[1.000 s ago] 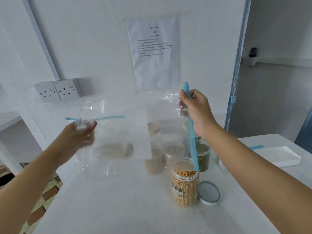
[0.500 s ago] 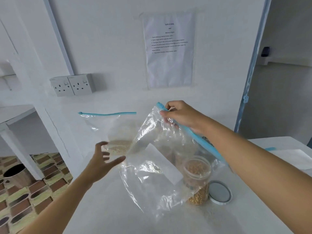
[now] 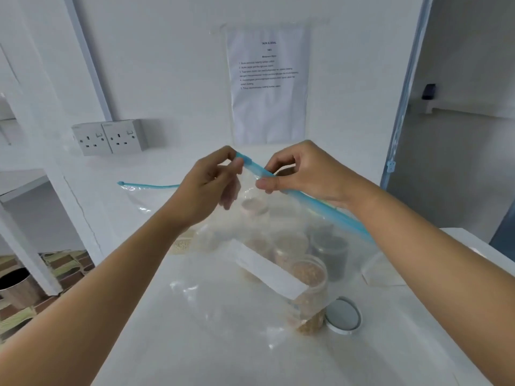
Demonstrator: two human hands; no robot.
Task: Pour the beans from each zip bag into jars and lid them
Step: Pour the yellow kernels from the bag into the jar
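Both your left hand (image 3: 214,188) and right hand (image 3: 303,174) pinch the blue zip (image 3: 345,220) of an empty bag (image 3: 223,302) held over the desk (image 3: 153,358). The front jar (image 3: 310,321) holds beans but needs its lid (image 3: 342,316) (lying just beside); a second bag (image 3: 145,190) behind looks unpoured.

I'm in a bare white workroom. A printed task sheet (image 3: 269,84) is taped at twelve o'clock (wall sockets (image 3: 110,136) at ten).

Zip bag (image 3: 267,271) before the jars (image 3: 333,257), lid (image 3: 342,316) right of nearest jar (image 3: 312,321), second bag (image 3: 142,195) behind left
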